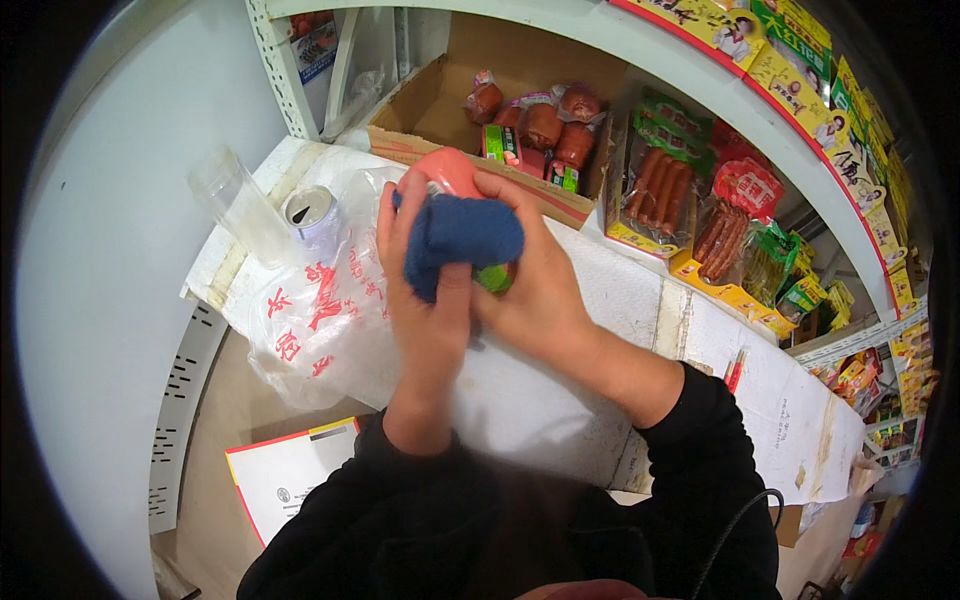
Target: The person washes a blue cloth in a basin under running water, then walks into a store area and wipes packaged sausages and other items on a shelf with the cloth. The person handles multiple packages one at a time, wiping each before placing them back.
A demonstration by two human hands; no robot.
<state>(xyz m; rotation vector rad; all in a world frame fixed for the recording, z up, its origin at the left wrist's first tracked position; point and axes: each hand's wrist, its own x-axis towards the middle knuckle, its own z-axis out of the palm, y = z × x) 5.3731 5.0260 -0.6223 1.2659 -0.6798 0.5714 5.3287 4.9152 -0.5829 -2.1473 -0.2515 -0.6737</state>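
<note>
A dark blue cloth [469, 232] is pressed by my left hand [431, 300] against a pink-red wrapped item [446, 169], probably a packaged sausage or ham, with a green patch low on its side. My right hand [536, 277] grips the same item from the right, fingers curled over its upper end. Both hands are raised over the white foam boxes [555, 405]. Much of the item is hidden by the cloth and my fingers. Left of my left hand lies a translucent plastic bag [322, 330] with red writing.
An open can [310, 210] and a clear plastic cup [240, 202] stand at the left. Behind are a cardboard box [420, 97] of wrapped meats, packaged sausages [660, 191] and a white metal shelf frame [289, 82]. A red item [736, 371] lies at the right.
</note>
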